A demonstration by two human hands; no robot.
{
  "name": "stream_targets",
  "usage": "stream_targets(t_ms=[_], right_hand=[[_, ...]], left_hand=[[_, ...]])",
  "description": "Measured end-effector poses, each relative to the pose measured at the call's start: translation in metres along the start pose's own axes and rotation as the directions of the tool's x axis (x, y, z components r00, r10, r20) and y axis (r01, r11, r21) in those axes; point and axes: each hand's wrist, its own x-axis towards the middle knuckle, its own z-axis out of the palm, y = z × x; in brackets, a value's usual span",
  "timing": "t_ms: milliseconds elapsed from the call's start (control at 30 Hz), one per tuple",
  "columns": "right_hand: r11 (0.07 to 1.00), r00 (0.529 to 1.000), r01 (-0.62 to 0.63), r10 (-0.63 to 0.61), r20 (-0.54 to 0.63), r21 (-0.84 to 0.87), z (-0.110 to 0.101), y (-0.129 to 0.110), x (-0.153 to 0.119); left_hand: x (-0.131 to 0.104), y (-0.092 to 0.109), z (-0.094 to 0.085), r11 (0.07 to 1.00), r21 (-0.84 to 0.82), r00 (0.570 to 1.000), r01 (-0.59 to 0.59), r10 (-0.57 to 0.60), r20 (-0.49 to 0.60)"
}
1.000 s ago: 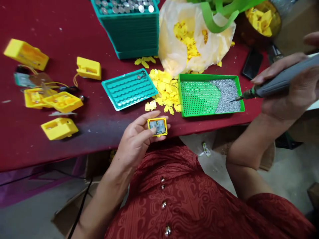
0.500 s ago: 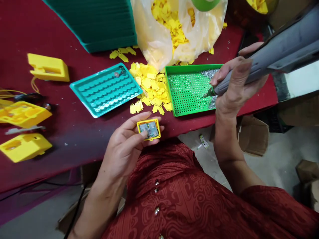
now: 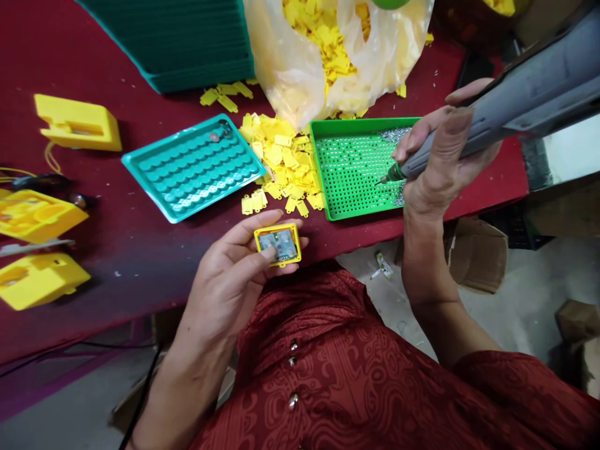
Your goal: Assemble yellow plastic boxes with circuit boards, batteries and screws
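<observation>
Red-covered, the counter (image 3: pixel 105 181) spans the view, its front edge lying nearest to us. Over the middle of that edge we see the yellow case (image 3: pixel 284 263), open side up, pinched by our left hand (image 3: pixel 227 272); the thumb rests on the circuit board (image 3: pixel 287 242) inside, while the fingers support the case from beneath. Our right hand (image 3: pixel 439 165) wraps around a grey driver (image 3: pixel 510 94), whose thin bit points down over the perforated green tray (image 3: pixel 349 169); we cannot tell whether the two touch. Small metal pieces (image 3: pixel 395 134) lie at the tray's right end, partly hidden by the hand. Left of this tray we note a heap of yellow tabs (image 3: pixel 288 159), then a teal tray (image 3: pixel 187 172) with scalloped rows, a few round discs (image 3: pixel 214 137) in its far right corner. Behind the heap stands a translucent bag (image 3: pixel 281 87) holding more tabs, beside a stack of teal trays (image 3: pixel 187 44). Toward the counter's left we find yellow housings (image 3: pixel 77 120), well apart from either hand.
</observation>
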Motion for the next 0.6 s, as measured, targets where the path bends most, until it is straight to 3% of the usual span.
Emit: stream_targets(t_ms=[67, 267, 600], right_hand=[[1.0, 1.0, 0.018, -0.018, -0.012, 0.013, -0.0001, 0.0021, 0.0004], [0.973, 0.999, -0.044, 0.046, 0.004, -0.226, -0.0003, 0.0027, -0.004], [0.986, 0.999, 0.022, -0.016, 0.034, -0.167, 0.0008, -0.0016, -0.006]], left_hand=[[-0.0005, 0.0001, 0.0003, 1.0, -0.001, 1.0, 0.01, -0.01, -0.015], [-0.0027, 0.0029, 0.0035, 0.999, 0.013, 0.998, 0.044, -0.043, -0.055], [-0.0043, 0.0008, 0.005, 0.999, 0.011, 0.997, 0.047, -0.046, -0.069]])
